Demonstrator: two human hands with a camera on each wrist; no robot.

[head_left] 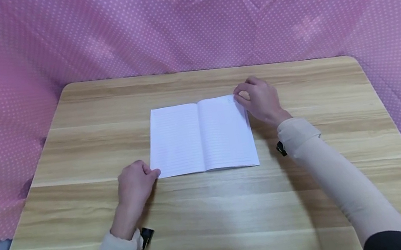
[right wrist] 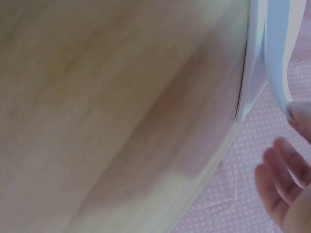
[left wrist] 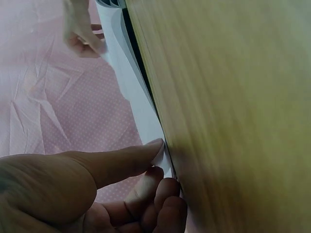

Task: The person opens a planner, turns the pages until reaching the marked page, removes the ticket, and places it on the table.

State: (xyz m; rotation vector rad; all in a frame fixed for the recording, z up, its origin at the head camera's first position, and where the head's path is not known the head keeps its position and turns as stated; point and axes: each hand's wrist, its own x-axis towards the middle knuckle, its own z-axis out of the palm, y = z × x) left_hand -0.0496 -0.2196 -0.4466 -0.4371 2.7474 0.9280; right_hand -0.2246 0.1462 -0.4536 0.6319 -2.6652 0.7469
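Note:
An open notebook (head_left: 175,142) with lined white pages lies on the wooden table, its fold running down the middle. At its near left corner, my left hand (head_left: 135,186) pinches the edge between thumb and forefinger; the left wrist view shows the thumb (left wrist: 146,151) on the paper. My right hand (head_left: 261,99) is at the far right corner, pinching a page (right wrist: 279,53) there. That page bends up from the rest of the notebook in the right wrist view, while the other right fingers (right wrist: 279,177) hang loosely below.
The light wooden table (head_left: 217,224) has rounded corners. Behind it and along the sides hangs a pink cloth (head_left: 167,24) with white dots. Both forearms wear pale sleeves with a small black device (head_left: 147,237) under the left wrist.

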